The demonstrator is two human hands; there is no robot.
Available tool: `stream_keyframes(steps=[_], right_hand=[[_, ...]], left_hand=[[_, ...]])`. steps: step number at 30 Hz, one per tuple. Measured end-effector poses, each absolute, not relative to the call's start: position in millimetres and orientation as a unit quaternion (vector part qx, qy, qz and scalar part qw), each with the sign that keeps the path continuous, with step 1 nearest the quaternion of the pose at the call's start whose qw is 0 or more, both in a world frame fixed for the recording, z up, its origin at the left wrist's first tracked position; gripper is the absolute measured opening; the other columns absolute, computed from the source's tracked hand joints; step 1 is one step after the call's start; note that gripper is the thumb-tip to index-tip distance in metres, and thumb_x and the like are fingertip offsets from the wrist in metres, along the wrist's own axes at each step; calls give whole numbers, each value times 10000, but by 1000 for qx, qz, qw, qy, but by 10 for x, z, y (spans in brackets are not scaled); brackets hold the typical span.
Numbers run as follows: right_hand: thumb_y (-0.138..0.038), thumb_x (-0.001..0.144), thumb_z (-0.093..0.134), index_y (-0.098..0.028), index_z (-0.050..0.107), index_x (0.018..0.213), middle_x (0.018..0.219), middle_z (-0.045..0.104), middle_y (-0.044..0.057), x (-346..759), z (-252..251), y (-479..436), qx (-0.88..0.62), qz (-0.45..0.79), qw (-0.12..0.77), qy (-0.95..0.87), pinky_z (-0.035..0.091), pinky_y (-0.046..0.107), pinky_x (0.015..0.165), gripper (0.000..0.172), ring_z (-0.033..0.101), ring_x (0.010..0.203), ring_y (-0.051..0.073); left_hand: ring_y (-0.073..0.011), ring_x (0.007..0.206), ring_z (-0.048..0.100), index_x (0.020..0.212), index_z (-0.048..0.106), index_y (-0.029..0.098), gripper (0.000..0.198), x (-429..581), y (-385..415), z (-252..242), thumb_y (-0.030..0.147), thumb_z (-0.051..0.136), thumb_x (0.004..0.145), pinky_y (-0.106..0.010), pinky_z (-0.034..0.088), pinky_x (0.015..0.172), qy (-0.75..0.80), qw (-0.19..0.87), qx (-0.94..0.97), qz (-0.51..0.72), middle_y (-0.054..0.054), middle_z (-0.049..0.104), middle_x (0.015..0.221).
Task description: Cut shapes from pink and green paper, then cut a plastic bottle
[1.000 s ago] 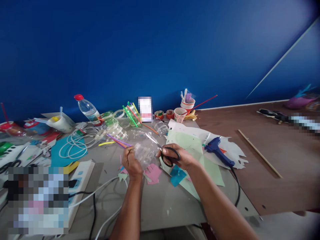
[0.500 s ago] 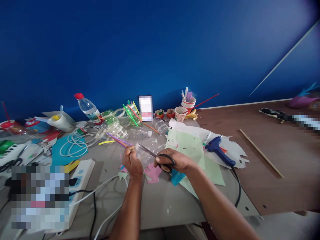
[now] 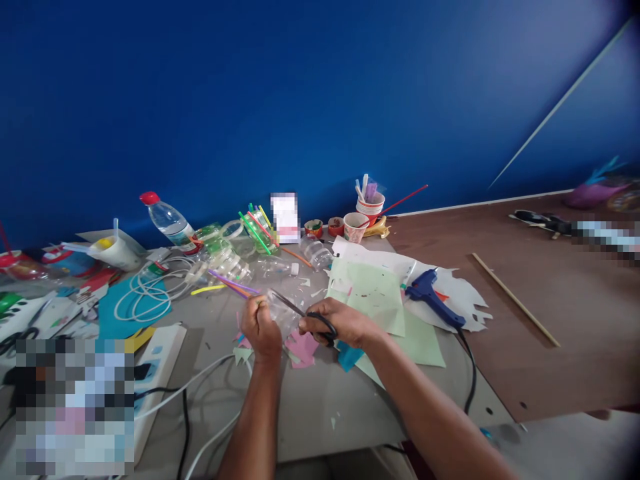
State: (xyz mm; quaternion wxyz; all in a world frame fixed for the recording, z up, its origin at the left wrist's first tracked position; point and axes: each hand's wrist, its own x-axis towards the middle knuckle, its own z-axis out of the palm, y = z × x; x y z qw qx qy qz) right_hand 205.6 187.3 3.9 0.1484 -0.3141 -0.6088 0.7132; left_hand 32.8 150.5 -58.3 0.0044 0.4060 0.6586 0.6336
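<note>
My right hand (image 3: 335, 323) is closed around the black handles of a pair of scissors (image 3: 291, 303). The blades point left, reaching the edge of a clear piece of plastic (image 3: 284, 317) that looks like part of a cut bottle. My left hand (image 3: 261, 327) pinches that plastic at its left side. Purple and orange straws (image 3: 234, 283) run up and left from the left fingers; whether they are held or lie behind is unclear. Below the hands are pink paper scraps (image 3: 303, 349) and a blue scrap (image 3: 349, 357).
A blue glue gun (image 3: 434, 298) rests on white and green paper (image 3: 377, 297) at right. Plastic bottles (image 3: 170, 223), coiled white cable (image 3: 143, 297) and a power strip (image 3: 160, 373) occupy the left. Paper cups (image 3: 355, 228) stand behind; a wooden stick (image 3: 515, 300) lies right.
The whole scene has shifted slightly left as my view turned. Both hands keep their grips, and the scissor blades look closer together than before.
</note>
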Motion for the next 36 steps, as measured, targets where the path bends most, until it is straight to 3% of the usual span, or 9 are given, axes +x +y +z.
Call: stream_keyframes(steps=[7, 20, 25, 29, 32, 36], right_hand=[[-582, 674, 701, -165, 484, 510, 444, 477, -44, 1997, 76, 1833, -338, 681, 160, -630, 298, 218, 455, 497, 379, 447, 67], [-593, 682, 684, -166, 485, 533, 487, 417, -50, 1912, 32, 1831, -373, 596, 150, -695, 253, 218, 464, 494, 358, 509, 76], [-583, 723, 656, -172, 490, 494, 448, 459, -27, 2042, 15, 1984, -496, 534, 156, -666, 290, 233, 490, 499, 409, 490, 91], [-609, 757, 609, -166, 562, 586, 505, 540, -11, 2163, -4, 2081, -444, 571, 191, -663, 327, 229, 506, 477, 442, 499, 98], [-598, 740, 649, -169, 604, 621, 577, 574, 10, 2116, -50, 2073, -469, 475, 166, -726, 314, 240, 534, 447, 479, 562, 119], [-588, 779, 620, -192, 667, 900, 779, 663, 63, 2074, -85, 2057, -523, 388, 149, -744, 340, 264, 604, 416, 576, 699, 178]], left_hand=[[-189, 762, 549, 781, 589, 220, 134, 314, 1520, -622, 264, 463, 779, -323, 417, 745, 676, 7, 401, 618, -23, 605, 752], [-200, 730, 540, 752, 576, 205, 145, 324, 1508, -562, 253, 442, 782, -339, 414, 728, 678, -32, 441, 587, -42, 603, 722], [-197, 740, 556, 744, 581, 195, 182, 375, 1457, -535, 270, 429, 810, -346, 431, 750, 642, -47, 474, 601, -52, 602, 736], [-189, 709, 545, 702, 570, 197, 173, 405, 1478, -534, 273, 445, 793, -330, 442, 705, 631, -3, 456, 628, -45, 583, 707], [-180, 691, 533, 689, 570, 207, 155, 400, 1528, -541, 254, 443, 763, -317, 442, 673, 638, 63, 401, 655, -31, 569, 688], [-157, 653, 506, 685, 563, 217, 134, 373, 1582, -555, 278, 457, 743, -296, 427, 642, 635, 119, 323, 692, -7, 531, 667]])
